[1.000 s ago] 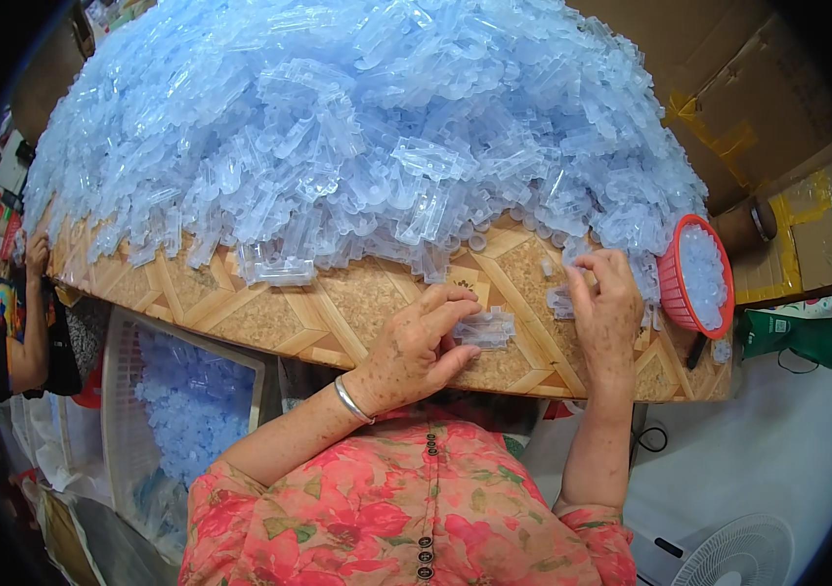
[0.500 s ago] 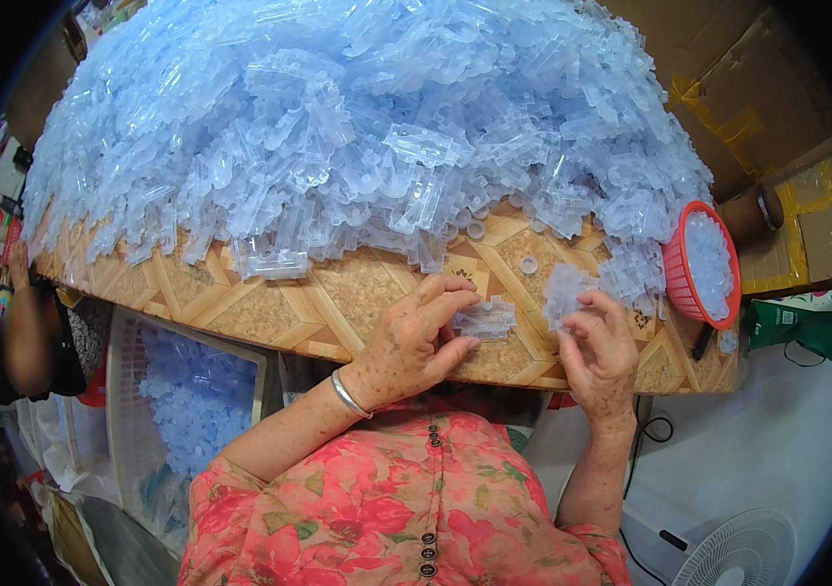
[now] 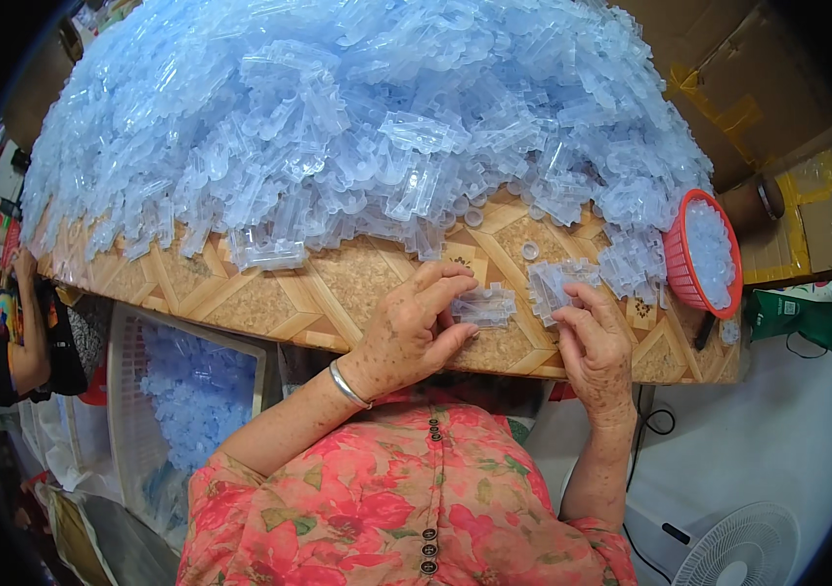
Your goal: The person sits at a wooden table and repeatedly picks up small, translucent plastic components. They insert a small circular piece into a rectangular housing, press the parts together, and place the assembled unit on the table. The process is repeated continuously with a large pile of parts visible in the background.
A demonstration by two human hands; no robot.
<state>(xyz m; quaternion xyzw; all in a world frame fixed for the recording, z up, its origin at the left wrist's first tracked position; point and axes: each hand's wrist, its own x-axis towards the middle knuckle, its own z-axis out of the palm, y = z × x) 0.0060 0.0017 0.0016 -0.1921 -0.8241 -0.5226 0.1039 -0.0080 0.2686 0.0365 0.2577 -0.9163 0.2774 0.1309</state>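
Note:
My left hand (image 3: 411,327) rests at the table's front edge, thumb and fingers apart, its fingertips beside a clear plastic piece (image 3: 489,307) on the tabletop. To the right, my right hand (image 3: 596,356) has curled fingers with a gap between thumb and forefinger. Its fingertips are at the edge of another clear plastic piece (image 3: 547,293); whether they touch it I cannot tell. A small clear ring (image 3: 530,250) lies just beyond. Behind these a huge heap of bluish clear plastic pieces (image 3: 338,127) covers most of the wood-patterned table (image 3: 347,298).
A red basket (image 3: 676,256) with small clear parts stands at the table's right end, near a dark pen-like object (image 3: 704,330). Below left is a pale crate (image 3: 132,391) of bluish pieces. Cardboard (image 3: 728,88) stands behind right; a white fan (image 3: 743,552) is below right. Another person's arm (image 3: 30,332) shows at far left.
The plastic piece at my right hand has tipped down from its raised position and moved slightly left. My right fingers have loosened around it. My left hand has barely moved.

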